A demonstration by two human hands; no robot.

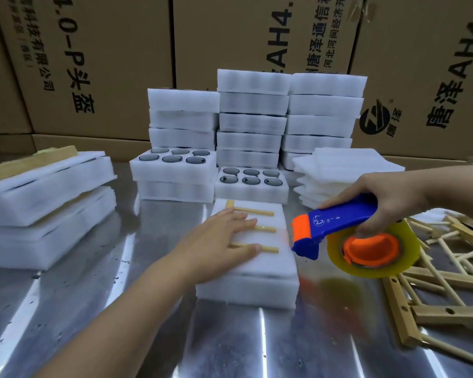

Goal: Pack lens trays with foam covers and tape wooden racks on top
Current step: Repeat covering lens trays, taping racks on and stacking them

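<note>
A white foam tray with its foam cover [260, 266] lies in front of me on the metal table. A wooden rack [260, 228] with three dowels rests on top of it. My left hand [224, 238] lies flat on the rack, fingers spread, pressing it down. My right hand [385, 197] grips a blue and orange tape dispenser [339, 227] with a yellowish tape roll [377, 249], held just off the tray's right edge. Two uncovered lens trays [172, 163] [250, 184] with dark round lenses sit behind.
Tall stacks of white foam trays [287, 115] stand at the back before cardboard boxes [93, 64]. Loose foam covers [347, 170] are piled at right. Spare wooden racks [434, 282] lie at far right. Finished packs with a rack on top [41, 192] sit at left.
</note>
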